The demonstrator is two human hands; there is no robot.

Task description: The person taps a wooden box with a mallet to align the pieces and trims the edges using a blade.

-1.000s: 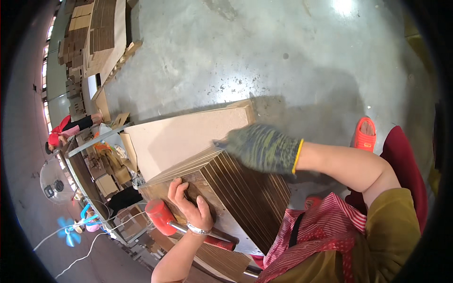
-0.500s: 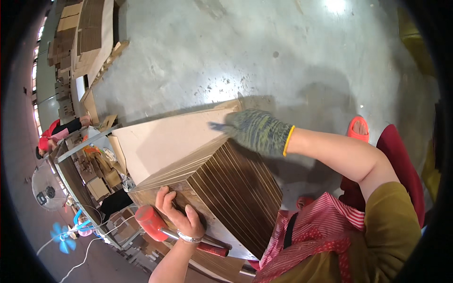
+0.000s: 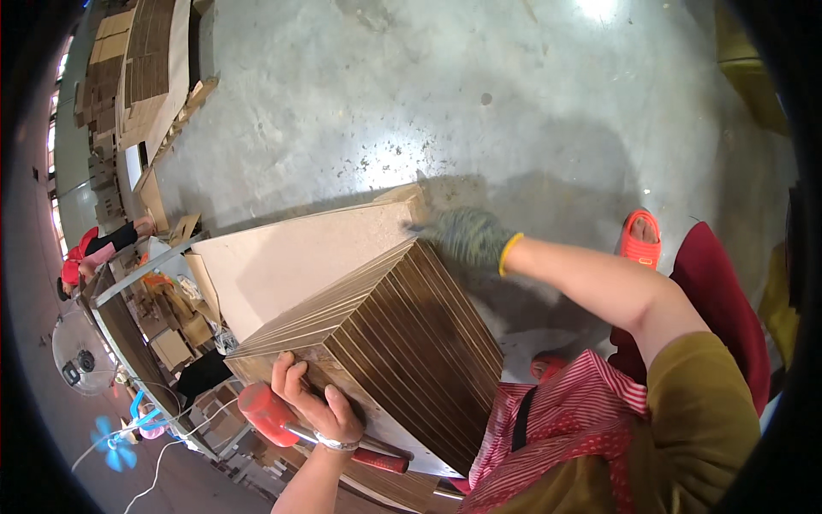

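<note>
A thick stack of dark brown wood-grain panels (image 3: 419, 343) with pale edges stands in front of me. My bare left hand (image 3: 315, 403) lies on its near left face, fingers stretched out. A red mallet (image 3: 267, 415) rests on that same face, its handle passing under my left wrist. Over the far corner of the stack is my right hand (image 3: 467, 236), in a grey-green knitted glove with a yellow cuff. Motion smears its fingers, so their pose and anything in them cannot be made out. Beside the stack, a large pale board (image 3: 282, 265) reaches out to the left.
A metal-framed bench (image 3: 141, 343) with cardboard pieces stands at left, near a round fan (image 3: 79, 355) and a small blue fan (image 3: 114, 443). Stacked boards (image 3: 150, 60) lie far left. Another person (image 3: 81, 257) is beyond the bench. Grey concrete floor (image 3: 342, 103) extends ahead.
My gloved right hand has moved slightly left and down in the picture. The whole view has shifted a little. My left hand and the mallet keep their places on the stack.
</note>
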